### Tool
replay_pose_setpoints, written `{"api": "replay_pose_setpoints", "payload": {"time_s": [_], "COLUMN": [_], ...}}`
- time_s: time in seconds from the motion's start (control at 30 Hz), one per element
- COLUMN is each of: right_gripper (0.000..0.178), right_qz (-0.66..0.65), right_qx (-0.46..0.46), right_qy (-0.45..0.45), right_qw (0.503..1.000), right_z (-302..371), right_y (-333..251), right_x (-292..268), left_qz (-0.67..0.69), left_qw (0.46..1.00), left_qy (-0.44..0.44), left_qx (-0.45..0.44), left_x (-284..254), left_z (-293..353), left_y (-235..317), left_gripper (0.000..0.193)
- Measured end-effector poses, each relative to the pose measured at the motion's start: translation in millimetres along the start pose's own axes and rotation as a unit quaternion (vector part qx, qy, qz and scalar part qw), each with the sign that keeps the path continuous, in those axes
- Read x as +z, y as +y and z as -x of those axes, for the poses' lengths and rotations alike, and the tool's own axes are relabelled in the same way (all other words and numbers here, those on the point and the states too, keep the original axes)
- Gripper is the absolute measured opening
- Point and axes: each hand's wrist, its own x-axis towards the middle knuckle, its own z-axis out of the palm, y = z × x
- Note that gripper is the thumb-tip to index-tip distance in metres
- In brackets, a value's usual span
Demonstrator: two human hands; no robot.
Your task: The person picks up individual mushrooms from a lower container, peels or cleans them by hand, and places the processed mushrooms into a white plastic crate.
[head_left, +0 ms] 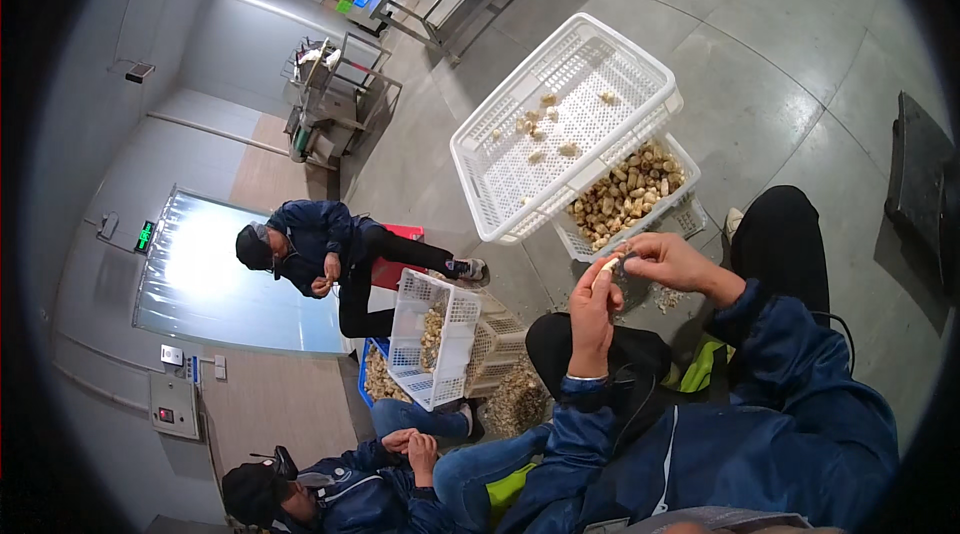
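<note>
Head view: pieces [568,149] in white crate [596,134]

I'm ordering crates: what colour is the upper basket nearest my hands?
The upper basket is white, clearest in the head view.

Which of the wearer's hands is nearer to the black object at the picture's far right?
Right. The right hand is to the left of the black object, well apart from it; the left hand is farther left.

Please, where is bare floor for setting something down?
The floor between the upper white basket and the dark object at right is bare. Crowded: the lower basket, filled with brownish pieces, near the left hand and right hand.
</note>
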Motion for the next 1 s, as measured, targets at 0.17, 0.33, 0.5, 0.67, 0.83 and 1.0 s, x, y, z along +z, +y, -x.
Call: {"api": "replay_pose_setpoints", "payload": {"time_s": [0.17,0.33,0.5,0.67,0.83,1.0], "right_gripper": [0.025,0.024,0.021,0.021,0.025,0.024], "right_qz": [-0.087,0.019,0.026,0.029,0.059,0.037], "right_qx": [0.172,0.014,0.002,0.189,-0.079,0.14], "right_qy": [-0.049,0.006,-0.012,-0.045,0.042,-0.006], "right_qw": [0.98,1.0,1.0,0.98,0.994,0.989], "right_z": [-6.4,1.1,0.9,-6.3,-1.0,-6.3], "right_y": [17.6,2.2,-7.2,1.5,17.4,4.5], "right_x": [-15.6,-1.7,-0.5,-14.0,-2.6,-20.4], "left_qz": [0.105,0.103,0.092,0.156,0.137,0.054], "left_qw": [0.994,0.994,0.994,0.986,0.988,0.996], "left_qy": [-0.014,0.0,0.042,0.003,0.001,0.019], "left_qx": [-0.033,-0.021,-0.043,-0.061,-0.066,-0.07], "left_x": [-1.0,2.3,0.0,-6.5,1.3,2.0], "left_z": [0.8,2.2,-1.0,-4.4,-10.3,-14.7], "left_y": [-2.4,-2.1,-3.7,-12.7,-11.4,-19.3], "left_gripper": [0.032,0.033,0.035,0.03,0.028,0.03]}}
